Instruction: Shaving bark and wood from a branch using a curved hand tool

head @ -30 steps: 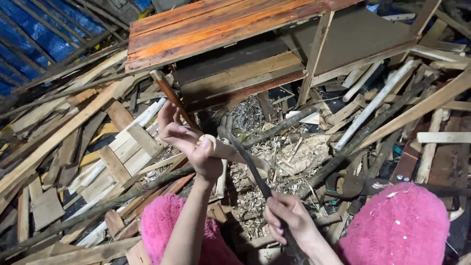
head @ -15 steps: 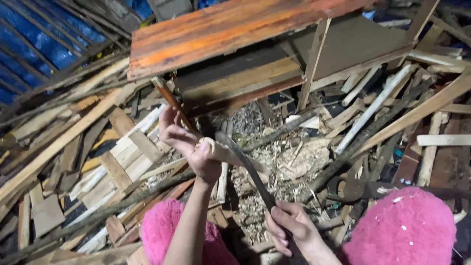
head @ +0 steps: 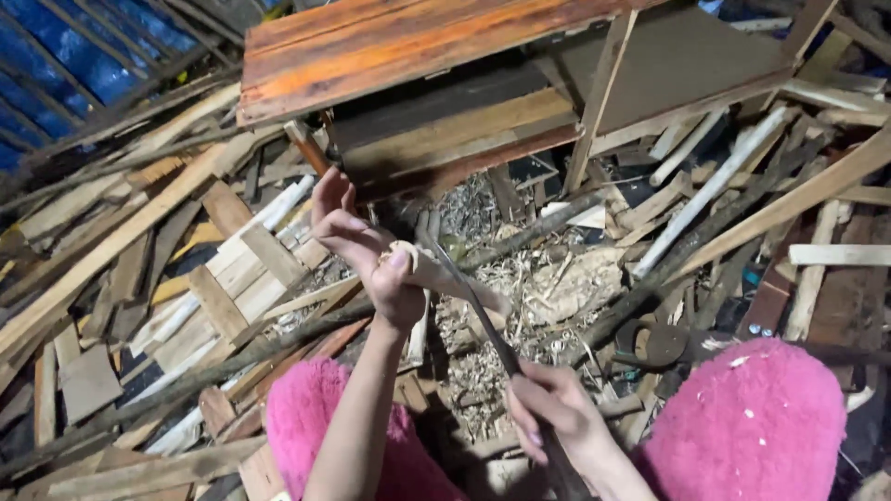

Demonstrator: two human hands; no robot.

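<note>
My left hand is raised at the middle of the view, pinching a pale, whittled piece of wood between thumb and fingers. My right hand grips the handle of a long, dark curved blade, whose edge rests against the pale wood close to my left thumb. Fluffy pink fabric covers my knees at the bottom of the view.
A heap of wood shavings lies on the ground under the blade. Scrap planks and slats are piled at the left and right. A reddish wooden table stands ahead, with blue tarpaulin at the far left.
Both hands have stayed in nearly the same pose with wood and blade. The view has tilted a little, so the table sits higher in the frame.
</note>
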